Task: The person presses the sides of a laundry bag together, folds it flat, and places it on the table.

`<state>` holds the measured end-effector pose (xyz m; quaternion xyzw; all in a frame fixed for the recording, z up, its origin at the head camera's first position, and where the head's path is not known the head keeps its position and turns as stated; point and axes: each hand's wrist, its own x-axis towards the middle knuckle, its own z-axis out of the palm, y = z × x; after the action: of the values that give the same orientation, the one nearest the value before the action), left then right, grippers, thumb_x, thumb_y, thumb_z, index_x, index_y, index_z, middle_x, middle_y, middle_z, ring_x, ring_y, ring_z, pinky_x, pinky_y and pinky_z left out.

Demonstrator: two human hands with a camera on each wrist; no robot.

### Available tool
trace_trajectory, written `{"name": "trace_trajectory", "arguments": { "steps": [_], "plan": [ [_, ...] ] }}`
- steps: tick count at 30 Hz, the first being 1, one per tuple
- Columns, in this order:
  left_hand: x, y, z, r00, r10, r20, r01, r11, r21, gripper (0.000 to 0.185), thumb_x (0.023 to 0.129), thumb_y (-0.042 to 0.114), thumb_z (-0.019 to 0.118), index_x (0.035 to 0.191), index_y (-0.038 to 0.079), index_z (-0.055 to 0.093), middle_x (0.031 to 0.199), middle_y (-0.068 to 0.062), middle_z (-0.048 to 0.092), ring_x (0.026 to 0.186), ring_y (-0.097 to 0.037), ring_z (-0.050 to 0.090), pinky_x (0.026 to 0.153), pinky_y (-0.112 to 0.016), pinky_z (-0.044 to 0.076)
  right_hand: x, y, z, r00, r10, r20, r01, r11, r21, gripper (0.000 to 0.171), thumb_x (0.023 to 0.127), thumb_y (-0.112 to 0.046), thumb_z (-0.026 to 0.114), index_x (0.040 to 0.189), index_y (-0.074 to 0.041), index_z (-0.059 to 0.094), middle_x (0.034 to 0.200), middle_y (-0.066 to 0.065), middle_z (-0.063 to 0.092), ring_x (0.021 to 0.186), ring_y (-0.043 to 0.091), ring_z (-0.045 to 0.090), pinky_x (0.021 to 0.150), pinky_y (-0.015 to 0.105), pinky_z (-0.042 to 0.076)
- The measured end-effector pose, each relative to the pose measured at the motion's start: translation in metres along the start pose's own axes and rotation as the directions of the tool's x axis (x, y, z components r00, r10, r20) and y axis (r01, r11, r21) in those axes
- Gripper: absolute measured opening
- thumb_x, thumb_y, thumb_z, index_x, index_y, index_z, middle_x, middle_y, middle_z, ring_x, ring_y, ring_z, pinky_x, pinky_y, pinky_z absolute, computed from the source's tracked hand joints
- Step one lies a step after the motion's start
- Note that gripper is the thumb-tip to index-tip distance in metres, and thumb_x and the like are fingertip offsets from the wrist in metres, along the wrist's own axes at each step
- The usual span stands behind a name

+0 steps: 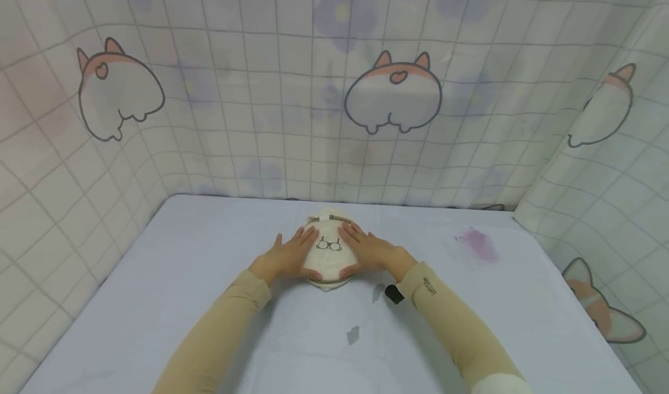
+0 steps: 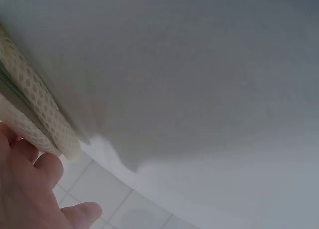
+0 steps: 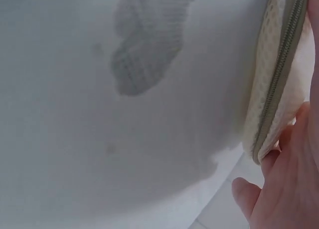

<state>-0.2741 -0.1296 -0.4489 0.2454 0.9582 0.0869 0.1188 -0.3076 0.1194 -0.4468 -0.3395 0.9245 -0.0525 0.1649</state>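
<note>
A cream mesh laundry bag (image 1: 328,260) with a glasses drawing on its front lies near the middle of the table's far half. Its olive zipper (image 3: 283,59) runs along the side and appears closed where it shows in the right wrist view. My left hand (image 1: 290,254) rests on the bag's left side, fingers spread and pointing forward. On the opposite side my right hand (image 1: 372,252) lies on it the same way, and the thumbs point toward each other at the near edge. Both wrist views catch the bag's mesh edge (image 2: 40,94) beside the fingers. Its underside is hidden.
Beneath the bag is a table with a white cover (image 1: 209,254). A small black object (image 1: 394,294) sits by the right sleeve. Grey patches (image 1: 353,335) and a pink stain (image 1: 478,244) mark the cover. A checked curtain (image 1: 292,150) encloses the back and sides.
</note>
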Motion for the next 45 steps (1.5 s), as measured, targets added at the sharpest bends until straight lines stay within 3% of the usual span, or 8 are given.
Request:
{"name": "trace_trajectory", "arguments": {
  "steps": [5,17,27,33,45],
  "plan": [
    [-0.001,-0.002,0.004,1.000,0.013,0.004,-0.013,0.998,0.067,0.107,0.093,0.063,0.063,0.163,0.000,0.011,0.170,-0.017,0.008,0.155,-0.038,0.008,0.115,-0.073,0.012,-0.001,-0.001,0.002,1.000,0.007,0.002,-0.007,1.000,-0.016,0.110,0.094,-0.063,0.062,0.165,-0.006,0.000,0.171,0.013,-0.007,0.156,0.032,-0.007,0.122,0.059,0.016],
    [0.003,0.002,0.002,0.999,0.030,0.032,-0.034,0.992,0.125,0.105,0.096,0.064,0.056,0.163,-0.001,0.007,0.170,-0.017,0.002,0.155,-0.038,0.006,0.116,-0.072,0.011,-0.002,0.007,0.007,0.999,0.038,0.039,-0.038,0.999,0.012,0.110,0.096,-0.068,0.055,0.164,-0.009,-0.008,0.170,0.011,-0.015,0.155,0.030,-0.014,0.122,0.061,0.010],
    [0.008,0.004,-0.006,1.000,0.025,0.015,-0.027,0.993,0.117,0.106,0.096,0.064,0.057,0.163,0.000,0.007,0.171,-0.015,0.002,0.156,-0.036,0.005,0.116,-0.072,0.013,-0.004,0.013,-0.001,1.000,0.021,0.005,-0.021,1.000,0.020,0.109,0.097,-0.063,0.057,0.164,-0.008,-0.008,0.170,0.012,-0.015,0.155,0.031,-0.014,0.121,0.062,0.011],
    [0.007,0.003,-0.009,1.000,0.015,0.017,-0.016,0.998,0.063,0.108,0.094,0.063,0.061,0.164,0.001,0.007,0.171,-0.013,0.002,0.156,-0.035,0.004,0.116,-0.072,0.011,-0.004,0.012,-0.003,1.000,0.001,-0.017,0.000,1.000,0.018,0.107,0.098,-0.062,0.057,0.164,-0.006,-0.006,0.170,0.014,-0.011,0.155,0.032,-0.012,0.122,0.060,0.011],
    [-0.003,-0.005,0.000,0.999,0.035,-0.002,-0.035,0.999,0.027,0.105,0.095,0.060,0.062,0.163,-0.001,0.011,0.170,-0.018,0.007,0.156,-0.035,0.009,0.116,-0.072,0.012,-0.008,-0.001,0.003,0.999,-0.035,-0.040,0.037,0.998,0.058,0.102,0.100,-0.054,0.060,0.163,0.001,0.001,0.169,0.021,-0.007,0.154,0.041,-0.005,0.121,0.060,0.014]
  ]
}}
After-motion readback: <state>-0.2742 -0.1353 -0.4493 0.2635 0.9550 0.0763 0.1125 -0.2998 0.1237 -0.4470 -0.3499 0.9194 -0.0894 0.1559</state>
